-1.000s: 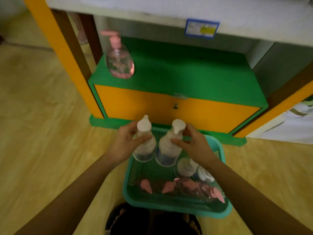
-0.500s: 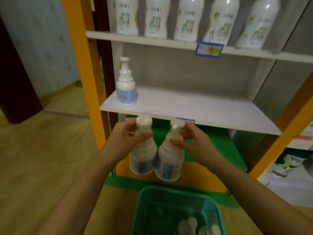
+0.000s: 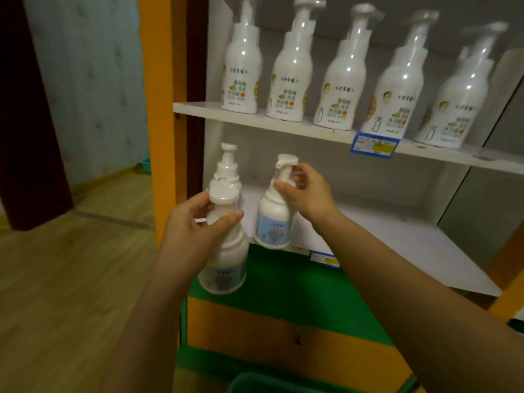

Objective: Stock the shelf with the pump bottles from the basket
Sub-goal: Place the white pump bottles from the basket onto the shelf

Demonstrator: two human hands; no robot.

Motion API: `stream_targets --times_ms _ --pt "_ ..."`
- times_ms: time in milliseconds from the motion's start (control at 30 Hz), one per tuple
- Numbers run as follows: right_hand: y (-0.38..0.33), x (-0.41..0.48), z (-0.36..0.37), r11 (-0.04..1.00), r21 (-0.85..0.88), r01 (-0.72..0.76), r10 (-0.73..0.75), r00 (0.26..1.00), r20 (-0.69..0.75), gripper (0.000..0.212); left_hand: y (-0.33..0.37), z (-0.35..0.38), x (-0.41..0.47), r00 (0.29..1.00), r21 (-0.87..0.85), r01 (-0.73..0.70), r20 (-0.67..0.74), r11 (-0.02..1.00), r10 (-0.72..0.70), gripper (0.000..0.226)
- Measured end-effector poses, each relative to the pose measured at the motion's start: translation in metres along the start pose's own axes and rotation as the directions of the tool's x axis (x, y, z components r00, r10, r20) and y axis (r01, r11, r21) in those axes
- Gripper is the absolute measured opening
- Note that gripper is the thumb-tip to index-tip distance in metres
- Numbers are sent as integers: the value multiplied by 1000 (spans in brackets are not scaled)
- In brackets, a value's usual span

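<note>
My left hand (image 3: 195, 231) grips a white pump bottle (image 3: 224, 265) by its neck, held in the air in front of the white shelf (image 3: 397, 239) edge. My right hand (image 3: 306, 191) holds a second white pump bottle (image 3: 273, 222) with a blue label by its pump head, its base at the front left edge of that shelf. A third matching bottle (image 3: 226, 165) stands on the shelf at the far left, partly hidden behind the left-hand bottle. Only the rim of the teal basket (image 3: 272, 382) shows at the bottom.
The upper shelf (image 3: 283, 123) carries a row of several taller white pump bottles (image 3: 292, 72) and a blue price tag (image 3: 374, 143). An orange upright (image 3: 158, 109) bounds the shelves on the left. Below is a green-topped orange cabinet (image 3: 283, 330). Wooden floor lies to the left.
Both hands lifted the two bottles out of the basket and up to the white shelf. The right-hand bottle has reached the shelf edge; my view has tilted upward.
</note>
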State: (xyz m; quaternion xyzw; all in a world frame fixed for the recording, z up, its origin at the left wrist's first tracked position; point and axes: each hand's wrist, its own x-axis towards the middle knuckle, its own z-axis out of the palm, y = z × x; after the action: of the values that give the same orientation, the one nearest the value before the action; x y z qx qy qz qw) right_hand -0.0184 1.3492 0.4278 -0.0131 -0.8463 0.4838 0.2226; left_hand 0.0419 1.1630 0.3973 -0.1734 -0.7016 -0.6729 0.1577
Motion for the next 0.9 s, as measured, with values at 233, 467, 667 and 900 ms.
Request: stream_targets --times_ms 233,467,667,900 --pt "20 46 31 1000 -2 -31 31 998 -55 45 -26 -5 13 998 -10 10 -56 1000 -10 24" --pt "29 70 45 999 -46 -14 10 996 -83 44 -38 -5 17 996 -43 14 -88 999 -18 27" --pt "28 60 46 987 -156 -28 21 999 -48 65 -40 -3 15 998 -49 25 -63 998 -28 27" --pt "52 -60 16 998 9 64 -62 921 385 55 -25 15 9 998 -41 62 14 997 -61 21"
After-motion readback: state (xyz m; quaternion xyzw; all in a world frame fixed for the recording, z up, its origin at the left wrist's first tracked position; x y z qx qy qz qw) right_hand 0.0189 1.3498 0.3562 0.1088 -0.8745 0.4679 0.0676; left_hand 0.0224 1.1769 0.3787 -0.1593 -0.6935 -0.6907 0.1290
